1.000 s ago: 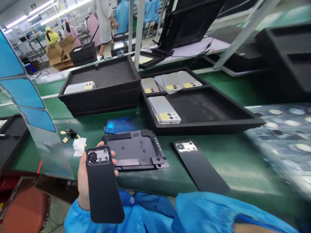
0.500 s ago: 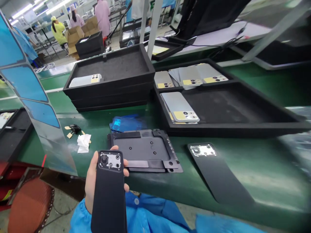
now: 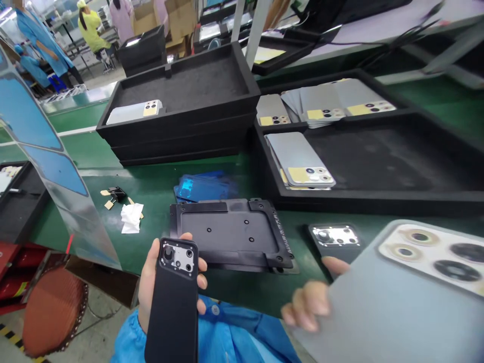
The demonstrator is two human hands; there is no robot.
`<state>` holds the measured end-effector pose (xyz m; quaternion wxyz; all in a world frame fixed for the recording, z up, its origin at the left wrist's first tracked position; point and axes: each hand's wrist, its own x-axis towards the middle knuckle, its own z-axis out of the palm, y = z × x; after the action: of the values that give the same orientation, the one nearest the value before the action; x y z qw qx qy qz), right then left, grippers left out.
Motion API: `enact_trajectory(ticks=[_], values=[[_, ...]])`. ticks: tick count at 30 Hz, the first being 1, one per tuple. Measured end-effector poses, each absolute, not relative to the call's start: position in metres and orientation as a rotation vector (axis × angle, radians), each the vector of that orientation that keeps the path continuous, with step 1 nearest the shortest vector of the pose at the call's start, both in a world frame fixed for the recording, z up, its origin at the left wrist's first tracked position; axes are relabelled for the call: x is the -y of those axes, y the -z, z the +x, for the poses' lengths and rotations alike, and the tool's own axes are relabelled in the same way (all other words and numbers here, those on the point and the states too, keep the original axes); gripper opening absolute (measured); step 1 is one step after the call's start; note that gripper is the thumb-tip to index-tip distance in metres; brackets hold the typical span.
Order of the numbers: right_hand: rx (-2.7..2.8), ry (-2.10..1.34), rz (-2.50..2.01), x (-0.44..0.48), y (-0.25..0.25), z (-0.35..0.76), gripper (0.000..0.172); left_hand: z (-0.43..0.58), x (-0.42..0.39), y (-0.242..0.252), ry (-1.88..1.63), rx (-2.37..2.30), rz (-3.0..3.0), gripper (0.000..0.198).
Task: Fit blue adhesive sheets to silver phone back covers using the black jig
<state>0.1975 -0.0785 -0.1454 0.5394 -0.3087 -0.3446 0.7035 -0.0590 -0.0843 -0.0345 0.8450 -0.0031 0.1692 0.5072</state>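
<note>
At lower centre-left, your left hand (image 3: 146, 288) is closed round the black case (image 3: 172, 315), camera end up, likely so that you can see it. At lower right, your right hand (image 3: 312, 302) is clamped on the grey panel (image 3: 408, 312) at its left edge, presumably keeping its broad face untouched. Mid-frame, the jig (image 3: 229, 234) lies flat on the tabletop (image 3: 157, 184), recess upward, probably for easy access.

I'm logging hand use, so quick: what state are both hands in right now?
Left hand: closed, holding a black phone-shaped piece.
Right hand: closed, holding a grey panel by its edge.
</note>
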Motion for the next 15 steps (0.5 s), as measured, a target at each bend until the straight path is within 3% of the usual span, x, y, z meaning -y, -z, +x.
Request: enact_trajectory(ticks=[2,7,15], values=[[0.771,-1.693,-0.698,0.082,0.132,0.188,0.061,-0.058,0.085,0.036,-1.071,-0.356,0.0,0.034],[0.74,-1.563,-0.807,0.097,0.091,0.16,0.094,-0.056,0.085,0.04,-1.074,-0.387,0.033,0.036],[0.841,-1.553,-0.872,0.102,0.068,0.151,0.089,-0.057,0.085,0.046,-1.044,-0.344,0.066,0.039]])
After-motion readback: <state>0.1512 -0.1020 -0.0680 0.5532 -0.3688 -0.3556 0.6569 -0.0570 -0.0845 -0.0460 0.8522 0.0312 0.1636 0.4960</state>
